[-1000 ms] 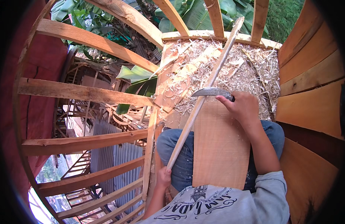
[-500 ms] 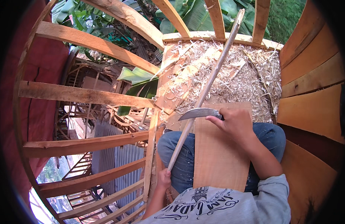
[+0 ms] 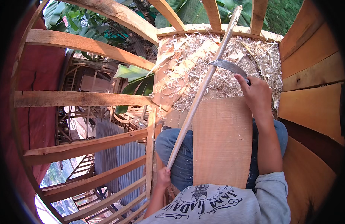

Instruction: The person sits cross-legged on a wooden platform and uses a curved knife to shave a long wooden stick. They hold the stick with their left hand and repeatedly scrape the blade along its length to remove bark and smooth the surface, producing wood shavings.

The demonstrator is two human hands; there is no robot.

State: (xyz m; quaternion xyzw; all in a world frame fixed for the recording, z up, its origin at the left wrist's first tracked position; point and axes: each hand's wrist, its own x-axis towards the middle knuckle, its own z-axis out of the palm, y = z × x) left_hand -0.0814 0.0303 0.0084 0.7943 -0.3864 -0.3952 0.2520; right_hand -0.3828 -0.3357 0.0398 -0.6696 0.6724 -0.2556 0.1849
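My left hand (image 3: 164, 176) is closed round the near end of a long, pale wooden stick (image 3: 196, 99), which slants away to the upper right. My right hand (image 3: 256, 91) grips the dark handle of a curved knife (image 3: 232, 67), thumb laid along it. The blade lies across the stick at its far half, the tip reaching past the stick's left side. A flat wooden board (image 3: 222, 138) rests over my lap, between my knees in blue jeans (image 3: 176, 149).
Curly wood shavings (image 3: 247, 56) cover the planks ahead. A slatted wooden railing (image 3: 83, 99) bounds the left, with metal sheets (image 3: 129, 160) below. Upright wooden boards (image 3: 310, 108) form the right wall. Banana leaves (image 3: 191, 15) hang beyond the far rail.
My right hand and the knife have moved forward along the stick, from near the board to its far half. My left hand keeps its hold on the near end.
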